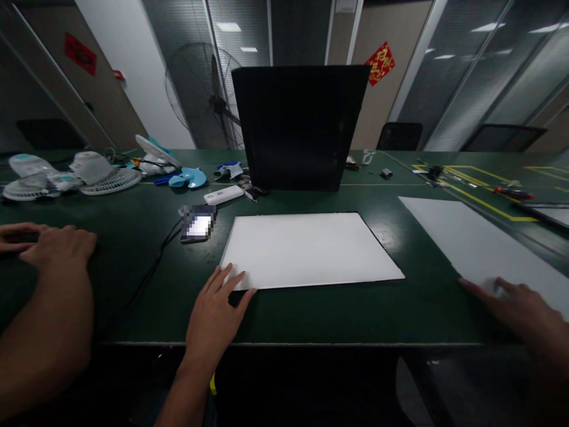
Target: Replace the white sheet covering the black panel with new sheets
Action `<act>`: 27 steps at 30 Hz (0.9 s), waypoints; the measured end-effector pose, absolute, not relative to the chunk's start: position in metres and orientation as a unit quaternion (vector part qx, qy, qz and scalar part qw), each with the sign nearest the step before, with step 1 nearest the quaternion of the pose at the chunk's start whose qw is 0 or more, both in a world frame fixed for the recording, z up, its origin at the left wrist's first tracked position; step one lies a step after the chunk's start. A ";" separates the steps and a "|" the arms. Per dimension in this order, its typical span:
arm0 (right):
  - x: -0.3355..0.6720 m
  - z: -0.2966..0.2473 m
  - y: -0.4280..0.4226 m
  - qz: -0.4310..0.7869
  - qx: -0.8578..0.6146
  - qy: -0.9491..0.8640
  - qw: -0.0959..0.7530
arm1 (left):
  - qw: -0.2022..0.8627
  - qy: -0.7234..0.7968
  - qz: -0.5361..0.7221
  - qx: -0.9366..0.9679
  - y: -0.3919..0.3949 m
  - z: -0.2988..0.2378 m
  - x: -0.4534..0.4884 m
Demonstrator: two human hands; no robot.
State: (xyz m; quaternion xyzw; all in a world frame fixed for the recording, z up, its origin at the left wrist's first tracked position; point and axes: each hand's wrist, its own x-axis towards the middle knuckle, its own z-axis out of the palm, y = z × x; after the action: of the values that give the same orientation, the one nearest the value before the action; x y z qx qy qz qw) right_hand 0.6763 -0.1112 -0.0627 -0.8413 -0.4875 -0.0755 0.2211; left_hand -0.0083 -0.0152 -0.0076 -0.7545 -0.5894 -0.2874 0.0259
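A flat white panel (306, 249) with a thin dark edge lies on the green table in front of me. My left hand (217, 308) rests at its near left corner, with fingers spread and their tips on the white surface. Off to the right, my right hand (515, 302) is at the near edge of a large white sheet (489, 243). Its thumb runs along that edge and its bent fingers are on top of the sheet, seeming to grip it. Part of this hand is dim and blurred.
A large black panel (302, 127) stands upright behind the white panel. A blurred-out device (198, 224) with a cable and a white stick-shaped device (223, 195) lie left of it. Fan parts (111, 181) are at the far left, near another person's hands (62, 243). Tools (515, 193) lie right.
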 end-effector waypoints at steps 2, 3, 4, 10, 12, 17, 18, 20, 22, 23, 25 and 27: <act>0.678 -0.062 -0.109 -0.044 -0.890 -0.415 0.183 | 0.026 -0.589 -0.283 -0.757 -0.015 -0.007 -0.008; 0.672 -0.058 -0.107 -0.033 -0.899 -0.404 0.167 | 0.026 -0.588 -0.281 -0.758 -0.015 -0.007 -0.008; 0.662 -0.052 -0.106 -0.032 -0.898 -0.410 0.157 | 0.027 -0.587 -0.282 -0.759 -0.015 -0.007 -0.008; 0.582 -0.006 -0.104 -0.073 -0.877 -0.456 0.132 | 0.025 -0.586 -0.287 -0.757 -0.015 -0.008 -0.009; 0.560 0.003 -0.101 -0.097 -0.864 -0.466 0.165 | 0.020 -0.592 -0.285 -0.753 -0.015 -0.008 -0.008; 0.504 0.002 -0.077 -0.080 -0.786 -0.565 0.240 | -0.004 -0.608 -0.278 -0.744 -0.016 -0.004 -0.005; 0.492 0.000 -0.071 -0.070 -0.744 -0.611 0.262 | -0.009 -0.617 -0.276 -0.737 -0.017 -0.003 -0.004; 0.471 -0.005 -0.063 -0.052 -0.650 -0.701 0.288 | -0.017 -0.641 -0.272 -0.718 -0.018 -0.001 -0.002; 0.457 -0.008 -0.058 -0.039 -0.592 -0.759 0.268 | -0.029 -0.660 -0.271 -0.700 -0.019 0.002 0.000; 0.454 -0.009 -0.057 -0.036 -0.581 -0.773 0.250 | -0.036 -0.667 -0.271 -0.693 -0.020 0.003 0.000; 0.453 -0.011 -0.057 -0.028 -0.578 -0.785 0.221 | -0.051 -0.682 -0.269 -0.678 -0.020 0.004 0.002; 0.455 -0.011 -0.058 -0.016 -0.588 -0.780 0.215 | -0.064 -0.695 -0.272 -0.662 -0.021 0.005 0.003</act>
State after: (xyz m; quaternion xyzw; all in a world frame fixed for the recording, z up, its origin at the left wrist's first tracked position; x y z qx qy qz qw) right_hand 0.4553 -0.0582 -0.0109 -0.5880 -0.7797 -0.0163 0.2146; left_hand 0.0029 -0.0206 0.0053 -0.6624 -0.6949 -0.2724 -0.0637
